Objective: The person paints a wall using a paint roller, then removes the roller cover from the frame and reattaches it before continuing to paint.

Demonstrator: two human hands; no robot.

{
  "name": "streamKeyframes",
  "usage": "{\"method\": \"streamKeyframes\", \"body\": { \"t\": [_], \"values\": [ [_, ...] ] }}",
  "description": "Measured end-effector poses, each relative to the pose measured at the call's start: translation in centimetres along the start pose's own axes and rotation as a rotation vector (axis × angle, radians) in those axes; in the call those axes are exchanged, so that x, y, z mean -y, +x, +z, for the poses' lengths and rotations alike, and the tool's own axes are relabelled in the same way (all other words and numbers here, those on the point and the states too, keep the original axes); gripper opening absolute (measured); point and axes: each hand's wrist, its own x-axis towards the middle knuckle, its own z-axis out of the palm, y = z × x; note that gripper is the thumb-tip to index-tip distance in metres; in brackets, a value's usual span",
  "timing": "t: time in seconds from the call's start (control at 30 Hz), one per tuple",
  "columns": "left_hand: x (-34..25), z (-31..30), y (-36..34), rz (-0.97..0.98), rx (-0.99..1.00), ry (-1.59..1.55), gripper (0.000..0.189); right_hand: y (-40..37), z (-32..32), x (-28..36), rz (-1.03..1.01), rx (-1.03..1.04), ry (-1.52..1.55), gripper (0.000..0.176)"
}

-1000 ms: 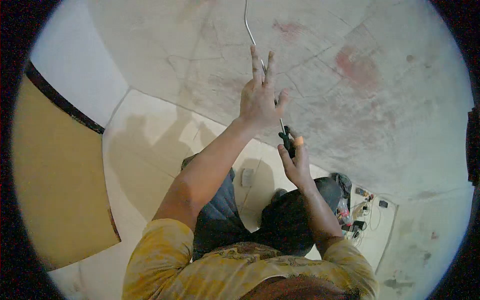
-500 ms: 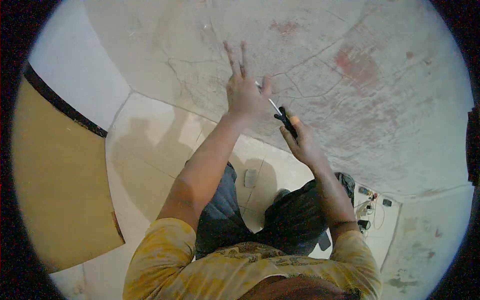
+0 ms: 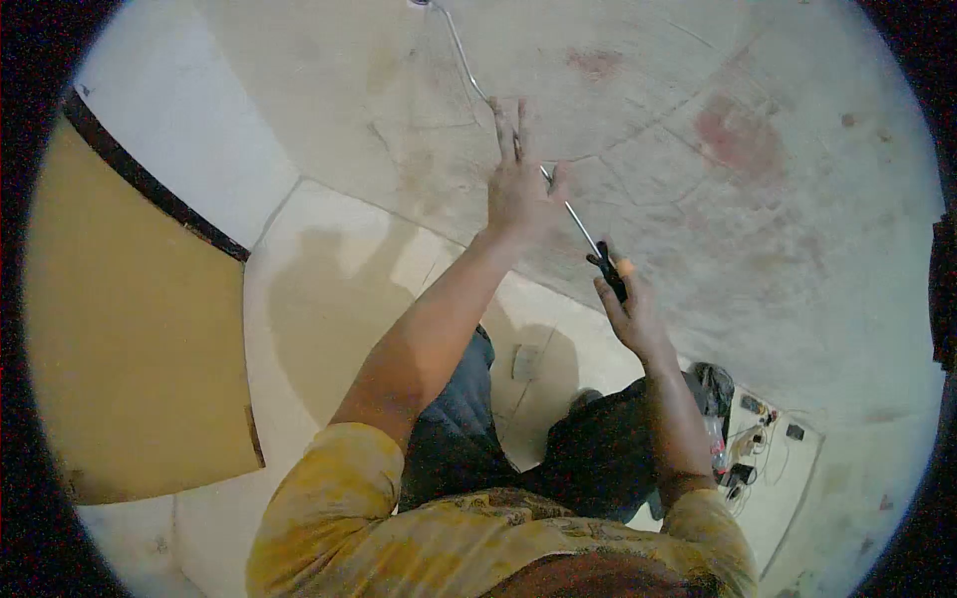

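Observation:
A long thin metal rod (image 3: 583, 227) with a black handle (image 3: 608, 271) slants up across the wall (image 3: 648, 110). My right hand (image 3: 635, 311) is closed around the handle, and an orange patch shows beside its fingers. Higher up, my left hand (image 3: 520, 194) grips the rod partway along, two fingers stretched along it and the thumb out to the right. Beyond those fingers the rod bends and runs to a small dark round end at the frame's top edge; what is fixed there is mostly cut off.
Cracks and reddish patches (image 3: 738, 135) mark the grey wall. A tan panel (image 3: 150, 349) with a dark edge stands at left. On the tiled floor lie a small pale block (image 3: 524, 362) between my legs, and cables with small black devices (image 3: 743, 473) and a dark plastic bag (image 3: 713, 387) at right.
Both hands and the rod appear lower and further right, while the whole view has shifted the same way. The rod's bent upper length and its far end now show clearly. Both grips are kept.

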Motion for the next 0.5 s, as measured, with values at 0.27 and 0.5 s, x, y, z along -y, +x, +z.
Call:
{"method": "streamKeyframes", "body": {
  "t": [0.27,0.5],
  "values": [
    [-0.9,-1.3,-0.5,0.181,-0.150,-0.030,0.080,0.1,0.6,0.3,0.002,0.003,-0.063,0.052],
    [-5.9,2.6,-6.8,0.769,0.120,-0.211,0.077,3.2,1.7,0.6,0.013,0.159,-0.034,0.043]
  ]
}}
